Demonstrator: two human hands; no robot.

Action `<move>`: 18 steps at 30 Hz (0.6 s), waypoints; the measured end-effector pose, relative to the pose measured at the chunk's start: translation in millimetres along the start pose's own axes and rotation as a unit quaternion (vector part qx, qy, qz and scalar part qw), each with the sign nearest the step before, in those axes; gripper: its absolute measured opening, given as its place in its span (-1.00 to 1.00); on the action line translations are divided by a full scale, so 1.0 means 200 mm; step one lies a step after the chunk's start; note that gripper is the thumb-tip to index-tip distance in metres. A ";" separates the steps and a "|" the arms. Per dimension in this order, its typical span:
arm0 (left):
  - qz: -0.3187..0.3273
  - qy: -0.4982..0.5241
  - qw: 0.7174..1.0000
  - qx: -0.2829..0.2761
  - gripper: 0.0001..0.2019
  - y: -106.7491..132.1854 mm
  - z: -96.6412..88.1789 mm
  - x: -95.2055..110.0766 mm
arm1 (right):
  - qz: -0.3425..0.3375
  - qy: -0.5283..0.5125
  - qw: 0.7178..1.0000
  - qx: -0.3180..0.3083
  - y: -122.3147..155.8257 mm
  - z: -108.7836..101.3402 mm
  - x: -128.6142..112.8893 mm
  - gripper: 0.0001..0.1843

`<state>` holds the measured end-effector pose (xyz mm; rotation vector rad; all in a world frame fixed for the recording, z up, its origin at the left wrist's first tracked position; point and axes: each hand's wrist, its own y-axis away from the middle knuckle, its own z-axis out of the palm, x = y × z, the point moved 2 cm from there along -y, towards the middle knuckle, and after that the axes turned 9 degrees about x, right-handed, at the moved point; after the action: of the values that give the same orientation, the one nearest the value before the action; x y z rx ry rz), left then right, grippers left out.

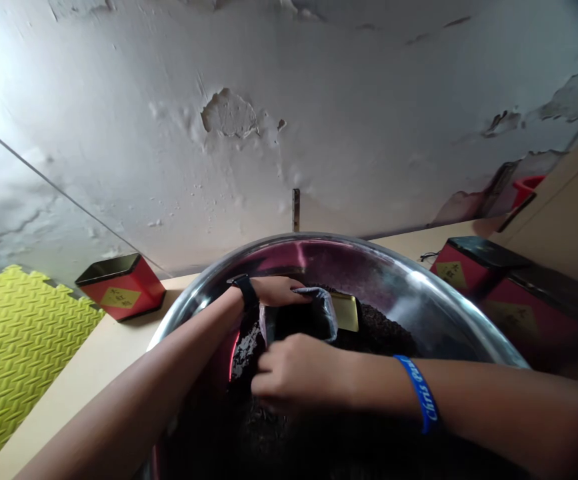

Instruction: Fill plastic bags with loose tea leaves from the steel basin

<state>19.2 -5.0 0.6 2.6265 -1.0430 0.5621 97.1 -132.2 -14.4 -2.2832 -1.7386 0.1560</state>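
Note:
Inside a large shiny metal basin (421,287) lies a heap of dark, loose bits resembling tea leaves (386,327). An open bag (326,313) with a pale, crinkled rim stands in the heap, dark inside. My left hand (281,291), a dark watch on its wrist, grips the far rim of the bag. In front of the bag is my right hand (301,373), its fingers curled and slightly blurred; whatever they hold is hidden. A flat gold-coloured piece (346,312) sits just right of the bag. The basin's near part is in deep shadow.
A red open-topped box (121,290) with a gold label stands left of the basin on the pale table (81,363). More red boxes (473,267) are at the right. A yellow foam mat (23,353) lies far left. Behind rises a peeling wall (289,87).

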 end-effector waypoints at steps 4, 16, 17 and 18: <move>-0.007 0.023 0.999 -0.028 -0.56 0.00 0.00 0.00 | -0.072 -0.062 0.984 -0.152 0.04 0.15 -0.06 -0.81; -0.063 0.009 0.998 -0.002 -0.52 -0.01 -0.02 -0.07 | 0.171 -0.093 0.952 -0.236 0.10 0.41 0.12 -0.34; -0.061 0.009 0.998 -0.004 -0.52 -0.02 -0.01 -0.07 | 0.171 -0.136 0.944 -0.248 0.09 0.42 0.08 -0.29; -0.059 0.008 0.998 -0.004 -0.52 -0.02 -0.01 -0.06 | 0.165 -0.171 0.935 -0.264 0.08 0.42 0.05 -0.24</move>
<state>12.5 5.8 -3.2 2.6510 -0.8759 0.5499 93.3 -114.5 -99.1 -3.1011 -1.6826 0.1756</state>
